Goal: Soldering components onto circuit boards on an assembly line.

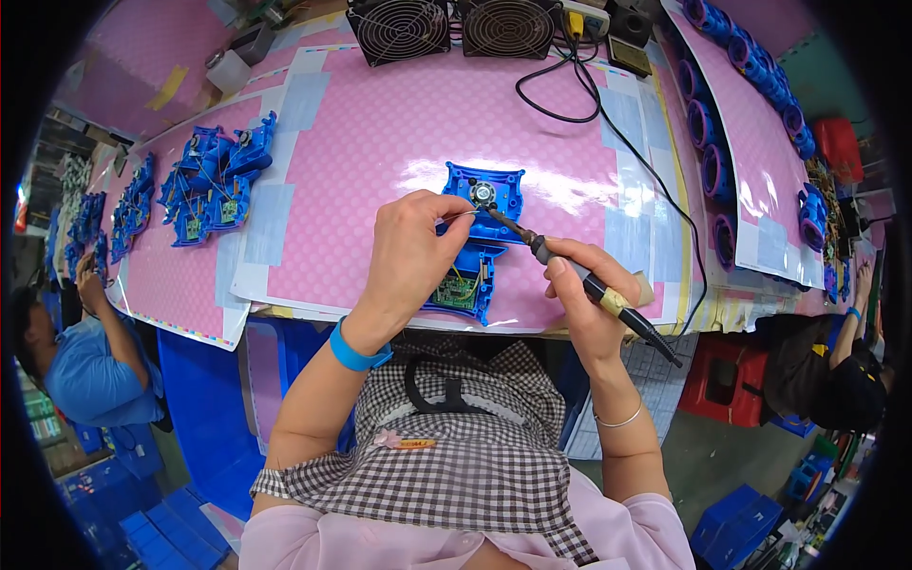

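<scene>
My left hand (410, 252) pinches a thin wire (463, 215) between thumb and forefinger; whether it is solder or a lead, I cannot tell. A soldering iron (543, 251) with a dark handle is gripped in my right hand (594, 299). Its tip meets the edge of a small round speaker (483, 194) seated in a blue plastic housing half (510, 201). Nearer to me lies a second blue housing half (486, 275), with a green circuit board (454, 291) and yellowish wires. My left fingers partly cover the housing's left side.
Two black fans (399, 30) stand at the back beside a power strip (587, 19). A black cord (679, 204) runs down the right side. Opened blue housings (214, 180) lie at left; blue ring-shaped parts (703, 123) line the right. Co-workers (100, 366) sit at both sides.
</scene>
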Demonstrator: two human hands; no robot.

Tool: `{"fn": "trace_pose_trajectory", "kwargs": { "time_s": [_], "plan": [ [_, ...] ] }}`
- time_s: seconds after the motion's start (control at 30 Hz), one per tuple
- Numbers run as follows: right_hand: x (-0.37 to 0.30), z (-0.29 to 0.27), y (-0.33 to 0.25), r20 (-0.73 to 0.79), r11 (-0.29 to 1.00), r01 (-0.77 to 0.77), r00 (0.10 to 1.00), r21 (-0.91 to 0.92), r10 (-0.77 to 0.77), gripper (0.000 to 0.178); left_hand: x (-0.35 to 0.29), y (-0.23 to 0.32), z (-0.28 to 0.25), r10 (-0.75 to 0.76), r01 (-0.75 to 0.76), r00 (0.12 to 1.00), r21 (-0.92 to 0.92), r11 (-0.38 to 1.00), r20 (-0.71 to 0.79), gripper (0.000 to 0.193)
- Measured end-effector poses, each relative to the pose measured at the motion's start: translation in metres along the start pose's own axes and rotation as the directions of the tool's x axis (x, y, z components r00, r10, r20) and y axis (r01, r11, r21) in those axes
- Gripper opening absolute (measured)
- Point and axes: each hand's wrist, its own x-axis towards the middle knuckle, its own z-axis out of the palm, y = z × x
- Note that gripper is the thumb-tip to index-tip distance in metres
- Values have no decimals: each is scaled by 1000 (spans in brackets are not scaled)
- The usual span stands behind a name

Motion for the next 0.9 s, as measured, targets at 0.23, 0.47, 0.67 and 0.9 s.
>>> {"fn": "trace_pose_trajectory", "kwargs": {
  "time_s": [0.23,0.47,0.67,0.9],
  "plan": [
    [1,2,2,0,1000,-3,1000,17,3,19,0,-1,1,15,-15,1000,15,1000,-1,14],
    [1,-2,-3,-17,999,32,999,-8,-32,19,0,0,1,21,-21,1000,14,1000,-3,14],
    [-4,-14,-9,-108,998,-44,993,40,48,21,0,0,1,7,-7,1000,5,1000,-4,14],
    [-13,-23,-5,-178,997,10,984,77,4,24,2,-1,3,22,-22,1000,8,1000,1,14]
  ]
}}
